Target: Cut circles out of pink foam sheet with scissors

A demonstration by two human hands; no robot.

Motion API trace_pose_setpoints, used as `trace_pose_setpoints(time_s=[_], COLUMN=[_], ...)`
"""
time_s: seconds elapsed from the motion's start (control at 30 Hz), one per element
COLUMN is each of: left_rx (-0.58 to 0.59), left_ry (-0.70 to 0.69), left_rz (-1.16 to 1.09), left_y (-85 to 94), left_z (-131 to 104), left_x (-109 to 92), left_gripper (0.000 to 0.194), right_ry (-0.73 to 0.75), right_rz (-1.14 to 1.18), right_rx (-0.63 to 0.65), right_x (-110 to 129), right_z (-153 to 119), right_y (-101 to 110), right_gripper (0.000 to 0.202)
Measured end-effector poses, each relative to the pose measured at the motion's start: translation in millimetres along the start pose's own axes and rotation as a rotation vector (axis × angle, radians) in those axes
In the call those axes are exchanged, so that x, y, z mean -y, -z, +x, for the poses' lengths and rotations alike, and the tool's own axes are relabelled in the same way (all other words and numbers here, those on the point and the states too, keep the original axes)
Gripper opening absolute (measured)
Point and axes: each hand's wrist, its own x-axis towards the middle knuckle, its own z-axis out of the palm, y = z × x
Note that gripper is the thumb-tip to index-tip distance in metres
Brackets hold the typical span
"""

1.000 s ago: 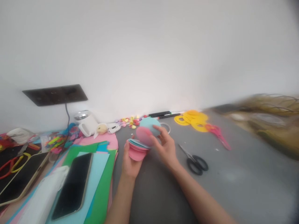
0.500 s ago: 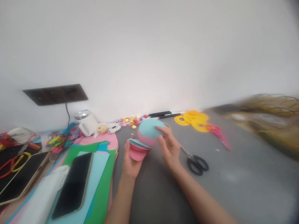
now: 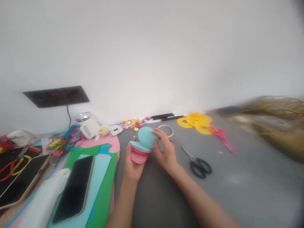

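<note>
My left hand (image 3: pixel 131 166) grips a stack of pink and light blue paper circles (image 3: pixel 139 153) from below, above the grey table (image 3: pixel 237 180). With its fingers my right hand (image 3: pixel 165 150) pinches a light blue paper circle (image 3: pixel 146 136) that stands tilted against the top of the stack. Black-handled scissors (image 3: pixel 199 165) lie on the table just right of my right hand. A white ring (image 3: pixel 166 130) lies just beyond my right fingers.
Coloured paper sheets (image 3: pixel 101 177) with a dark phone (image 3: pixel 75 187) lie left. A white mug (image 3: pixel 87 125), small coloured bits (image 3: pixel 133 123), markers (image 3: pixel 166 116), yellow paper rings (image 3: pixel 196 121) and pink scissors (image 3: pixel 222 136) line the wall. A tablet (image 3: pixel 22 180) sits far left.
My right hand has brought the blue circle down and left onto the stack, uncovering the white ring. The pink circle seen with it earlier no longer shows.
</note>
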Motion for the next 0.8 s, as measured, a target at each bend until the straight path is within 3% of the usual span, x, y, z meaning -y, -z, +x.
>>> trace_pose_setpoints(time_s=[0.13, 0.3, 0.47, 0.67, 0.8], left_rx=[0.004, -0.003, 0.005, -0.007, 0.036], left_ry=[0.002, 0.015, 0.013, 0.011, -0.002], left_rz=[-0.007, -0.012, -0.003, 0.04, 0.075], left_y=[-1.9, -4.3, -5.4, -3.1, -3.8], left_z=[-1, -3, -3, -2, -3], left_x=[-1, -1, -1, -1, 0], left_gripper=[0.038, 0.035, 0.033, 0.022, 0.022], right_ry=[0.061, 0.125, 0.084, 0.06, 0.035], right_rz=[0.009, 0.082, 0.096, 0.153, 0.173], right_rx=[-0.027, 0.055, 0.085, 0.236, 0.231], right_x=[0, 3, 8, 11, 12], right_z=[1, 3, 4, 2, 3], right_y=[-1, 0, 3, 3, 3], right_gripper=[0.031, 0.032, 0.027, 0.034, 0.029])
